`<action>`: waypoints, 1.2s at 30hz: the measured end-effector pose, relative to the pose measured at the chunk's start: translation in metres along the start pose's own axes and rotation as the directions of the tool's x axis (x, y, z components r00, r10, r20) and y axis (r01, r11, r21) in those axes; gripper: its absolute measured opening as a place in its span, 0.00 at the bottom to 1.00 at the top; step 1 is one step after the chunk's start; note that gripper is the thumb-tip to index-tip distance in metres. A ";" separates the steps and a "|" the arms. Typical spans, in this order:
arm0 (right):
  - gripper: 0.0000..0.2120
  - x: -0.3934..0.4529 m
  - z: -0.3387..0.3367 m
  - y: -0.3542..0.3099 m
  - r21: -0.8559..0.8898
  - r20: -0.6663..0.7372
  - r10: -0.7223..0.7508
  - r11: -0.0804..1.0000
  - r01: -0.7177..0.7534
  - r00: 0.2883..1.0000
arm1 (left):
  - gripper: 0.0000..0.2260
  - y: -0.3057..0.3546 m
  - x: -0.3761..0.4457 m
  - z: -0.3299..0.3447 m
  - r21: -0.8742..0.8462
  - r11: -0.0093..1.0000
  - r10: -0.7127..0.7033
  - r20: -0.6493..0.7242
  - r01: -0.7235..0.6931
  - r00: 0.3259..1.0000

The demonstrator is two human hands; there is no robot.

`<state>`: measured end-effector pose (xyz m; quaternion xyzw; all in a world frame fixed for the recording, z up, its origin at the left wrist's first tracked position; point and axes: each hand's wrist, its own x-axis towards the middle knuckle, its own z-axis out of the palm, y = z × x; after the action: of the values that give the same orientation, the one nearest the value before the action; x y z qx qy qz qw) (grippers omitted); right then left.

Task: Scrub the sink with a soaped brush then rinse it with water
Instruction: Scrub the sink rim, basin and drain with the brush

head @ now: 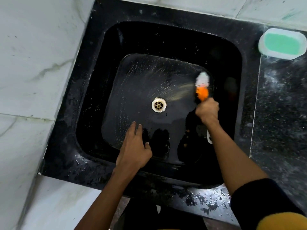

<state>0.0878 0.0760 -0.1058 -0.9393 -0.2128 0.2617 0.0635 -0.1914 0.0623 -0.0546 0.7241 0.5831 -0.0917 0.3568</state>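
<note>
In the black sink [93, 113], the right hand [207, 111] has its fingers wrapped around the orange brush [201, 88] at the right wall, blurred, while the left hand [135, 146] rests spread-fingered on the near floor.

The black square stone sink [166, 39] lies open from above, and most of its wet floor is bare. A round metal drain [158, 105] sits flush near the middle and blocks nothing. The right hand [207, 112] and its blurred orange-and-white brush [201, 87] fill the basin's right side, close against the right wall, so little room is left there. The left hand [135, 146] rests spread over the near rim, its fingers [138, 128] reaching onto the floor. The far half and the left side of the basin stay free. On the dark speckled desk [282, 105] to the right, a white dish with green soap [282, 44] stands at the far corner; the nearer surface is bare.
</note>
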 end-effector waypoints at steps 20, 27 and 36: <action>0.13 -0.092 0.009 0.043 -0.448 0.411 -0.256 0.779 0.438 0.875 | 0.33 0.002 -0.001 -0.002 -0.007 1.000 0.005 0.008 -0.005 1.000; 0.15 -0.049 -0.025 -0.002 -0.650 0.419 -0.453 0.455 0.608 0.787 | 0.33 0.004 -0.004 -0.006 -0.001 1.000 0.006 0.027 -0.006 1.000; 0.15 0.020 -0.046 -0.060 -0.785 0.614 -0.501 -0.304 0.540 0.611 | 0.32 0.001 -0.005 -0.005 -0.022 1.000 -0.009 0.009 0.009 1.000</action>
<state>0.1049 0.1379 -0.0622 -0.4994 -0.7176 -0.0040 -0.4855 -0.1932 0.0612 -0.0480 0.7172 0.5855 -0.0902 0.3670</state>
